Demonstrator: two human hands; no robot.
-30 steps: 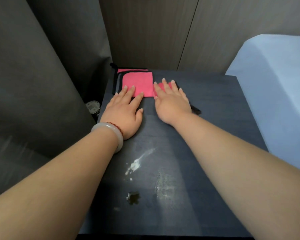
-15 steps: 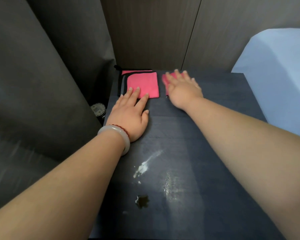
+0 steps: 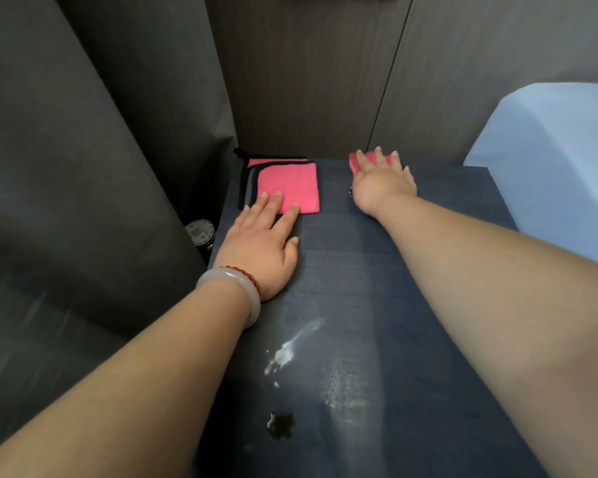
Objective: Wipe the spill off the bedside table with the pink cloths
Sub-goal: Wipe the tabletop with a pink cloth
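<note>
Left hand is lying flat on the dark tabletop, fingers spread, fingertips resting on the near edge of the folded pink cloth at the back left. Right hand is pressing flat, fingers apart, on a second pink cloth near the back edge, mostly covering it. White smear and a dark spill spot are sitting near the front, well apart from both cloths.

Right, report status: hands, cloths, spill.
Left hand flat, fingertips on folded pink cloth. Right hand flat on second pink cloth. Spill unwiped, nothing in the way.
</note>
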